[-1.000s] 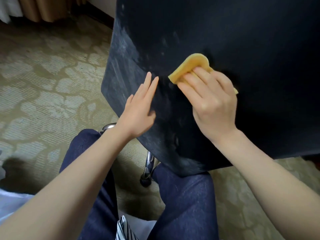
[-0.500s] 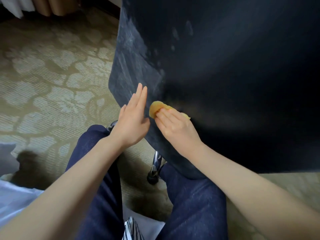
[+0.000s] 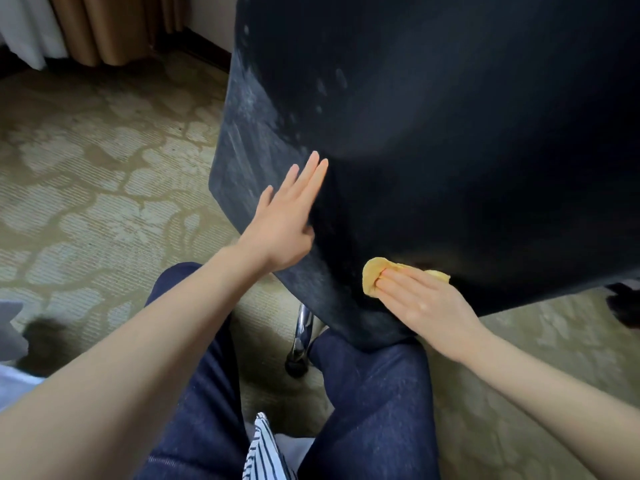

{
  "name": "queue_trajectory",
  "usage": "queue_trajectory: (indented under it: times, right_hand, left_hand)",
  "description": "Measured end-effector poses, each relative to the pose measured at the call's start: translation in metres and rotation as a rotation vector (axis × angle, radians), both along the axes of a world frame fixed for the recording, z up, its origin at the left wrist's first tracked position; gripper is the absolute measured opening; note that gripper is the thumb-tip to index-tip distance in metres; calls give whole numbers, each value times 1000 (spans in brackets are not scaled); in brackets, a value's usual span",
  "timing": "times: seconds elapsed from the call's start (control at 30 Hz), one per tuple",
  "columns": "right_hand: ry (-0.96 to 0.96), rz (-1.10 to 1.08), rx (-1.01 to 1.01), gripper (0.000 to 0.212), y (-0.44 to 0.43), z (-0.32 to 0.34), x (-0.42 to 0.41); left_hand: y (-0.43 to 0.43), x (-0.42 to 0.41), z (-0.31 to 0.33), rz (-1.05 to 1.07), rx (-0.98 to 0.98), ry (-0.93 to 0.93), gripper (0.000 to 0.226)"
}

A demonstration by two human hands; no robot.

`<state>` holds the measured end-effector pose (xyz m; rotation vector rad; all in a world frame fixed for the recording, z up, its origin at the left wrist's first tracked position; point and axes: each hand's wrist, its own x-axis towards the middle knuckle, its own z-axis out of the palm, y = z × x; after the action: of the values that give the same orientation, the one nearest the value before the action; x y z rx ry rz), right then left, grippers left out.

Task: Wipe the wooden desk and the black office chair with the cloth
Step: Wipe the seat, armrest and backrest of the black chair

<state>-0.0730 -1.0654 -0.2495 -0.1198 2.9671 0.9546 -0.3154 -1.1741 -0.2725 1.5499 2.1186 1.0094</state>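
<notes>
A beige carpet with a pale leafy pattern (image 3: 104, 174) is seen across the whole floor, and tan curtains with a strip of white sheer fabric (image 3: 104, 26) are hung along the far left corner. A bit of grey and white fabric (image 3: 10, 348) is cut off at the left edge, too little shown to be identified.

Moving right, the left hand (image 3: 284, 223) is laid flat against the big black padded back of the office chair (image 3: 450, 150), fingers straight and together, nothing gripped. Dusty grey smears are spread along the chair's left edge. A chrome chair leg with a black caster (image 3: 300, 344) is visible under it, between two knees in dark blue jeans (image 3: 374, 393). A striped navy and white shirt hem (image 3: 263, 455) is caught at the bottom.

Further right, a folded yellow cloth (image 3: 372, 275) is pressed against the chair's lower edge by the right hand (image 3: 426, 306), fingers extended flat over it, not curled. No containers are shown.
</notes>
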Motion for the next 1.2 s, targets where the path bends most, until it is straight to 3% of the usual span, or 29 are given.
queue_trajectory:
  times: [0.3, 0.5, 0.63, 0.83, 0.93, 1.03, 1.2]
  right_hand:
    - [363, 45, 16, 29, -5, 69, -51]
    - [480, 22, 105, 33, -6, 70, -125]
    - [415, 11, 113, 31, -1, 42, -155]
    - [137, -57, 146, 41, 2, -19, -162]
    - [43, -95, 138, 56, -2, -48, -146]
    - [-79, -72, 108, 35, -6, -70, -115]
    - [-180, -121, 16, 42, -6, -72, -55]
  left_hand:
    - [3, -1, -1, -20, 13, -47, 90]
    - [-2, -16, -15, 90, 51, -95, 85]
    - [-8, -28, -30, 146, 12, -117, 82]
    - [-12, -33, -35, 149, -25, -119, 80]
    - [-10, -29, -29, 120, -21, -101, 80]
    - [-10, -23, -22, 86, -11, -66, 84]
    - [-9, -10, -7, 20, 8, 51, 90]
